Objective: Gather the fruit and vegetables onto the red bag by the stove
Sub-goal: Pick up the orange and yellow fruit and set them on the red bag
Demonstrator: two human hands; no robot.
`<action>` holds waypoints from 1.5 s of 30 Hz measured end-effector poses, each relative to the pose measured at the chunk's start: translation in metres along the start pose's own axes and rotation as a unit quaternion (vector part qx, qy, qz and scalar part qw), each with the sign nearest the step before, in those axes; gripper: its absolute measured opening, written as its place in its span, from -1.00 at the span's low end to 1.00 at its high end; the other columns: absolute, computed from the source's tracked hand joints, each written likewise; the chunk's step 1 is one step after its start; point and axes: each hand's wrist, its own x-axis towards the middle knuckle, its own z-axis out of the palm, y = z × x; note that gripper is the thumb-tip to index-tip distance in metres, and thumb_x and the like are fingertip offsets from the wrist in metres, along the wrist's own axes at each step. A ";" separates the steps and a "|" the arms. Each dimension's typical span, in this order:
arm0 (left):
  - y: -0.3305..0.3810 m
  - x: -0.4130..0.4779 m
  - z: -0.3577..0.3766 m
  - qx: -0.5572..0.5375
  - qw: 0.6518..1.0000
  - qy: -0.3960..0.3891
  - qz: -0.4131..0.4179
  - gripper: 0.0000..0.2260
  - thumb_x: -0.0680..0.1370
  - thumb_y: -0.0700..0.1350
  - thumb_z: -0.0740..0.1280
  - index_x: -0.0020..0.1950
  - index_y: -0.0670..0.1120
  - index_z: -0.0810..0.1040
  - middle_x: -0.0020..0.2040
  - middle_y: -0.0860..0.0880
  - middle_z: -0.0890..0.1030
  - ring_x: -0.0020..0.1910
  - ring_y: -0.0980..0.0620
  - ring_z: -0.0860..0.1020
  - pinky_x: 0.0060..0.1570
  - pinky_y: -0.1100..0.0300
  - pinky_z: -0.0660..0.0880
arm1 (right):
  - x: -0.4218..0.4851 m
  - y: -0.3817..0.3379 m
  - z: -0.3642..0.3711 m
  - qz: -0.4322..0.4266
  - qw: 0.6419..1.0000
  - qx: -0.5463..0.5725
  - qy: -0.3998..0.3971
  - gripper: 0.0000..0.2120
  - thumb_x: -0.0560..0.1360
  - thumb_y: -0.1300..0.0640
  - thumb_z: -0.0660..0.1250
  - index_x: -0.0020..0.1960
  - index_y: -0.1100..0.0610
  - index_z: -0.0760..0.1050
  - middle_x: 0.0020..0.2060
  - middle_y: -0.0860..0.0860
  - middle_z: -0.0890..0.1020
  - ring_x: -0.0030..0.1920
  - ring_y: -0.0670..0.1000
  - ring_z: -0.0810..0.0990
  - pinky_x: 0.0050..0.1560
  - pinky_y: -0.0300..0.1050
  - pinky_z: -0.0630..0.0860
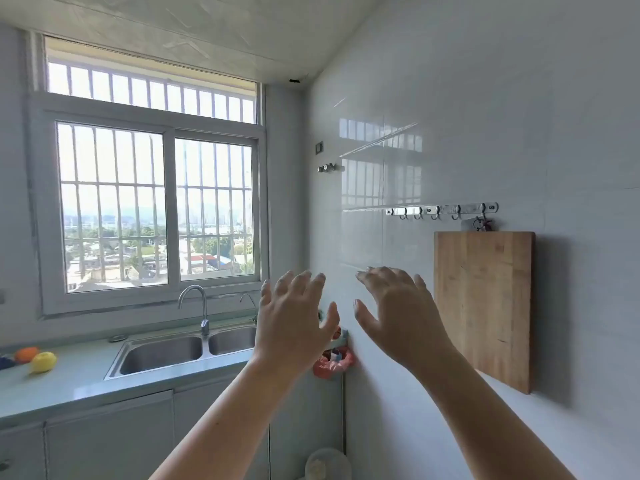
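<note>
Both hands are raised in front of the person, and neither holds anything. The left hand (294, 323) is wide open with its fingers spread and pointing up. The right hand (398, 317) is also open, palm turned away, with the fingers spread and a little bent at the tips. The two hands are near each other but do not touch. The fruit is well apart from them, far to the left on the pale counter (79, 375): an orange fruit (26, 354) and, just beside it, a yellow fruit (44, 362), and a dark blue thing (5, 362) at the picture's edge that is cut off too much to name. Between the fruit and the hands, a double steel sink (162, 353) is set in the counter with a curved tap (197, 303) behind it, under a barred window (159, 209). A reddish plastic bag (334, 365) shows below the left hand, against the white tiled wall (485, 116), partly hidden by that hand. On this wall a wooden board (483, 306) hangs under a rail of hooks (441, 210).
</note>
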 end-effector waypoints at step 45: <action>-0.209 -0.218 -0.114 0.212 0.952 0.075 -0.206 -0.56 0.46 0.05 0.10 0.16 -0.15 0.57 0.12 -0.11 0.62 0.16 -0.17 0.54 0.16 -0.28 0.33 | -0.057 -0.283 0.108 -0.201 0.940 0.275 0.018 -0.59 0.40 -0.06 0.11 0.04 0.15 0.58 -0.02 0.05 0.65 0.03 0.15 0.60 0.07 0.24 0.47</action>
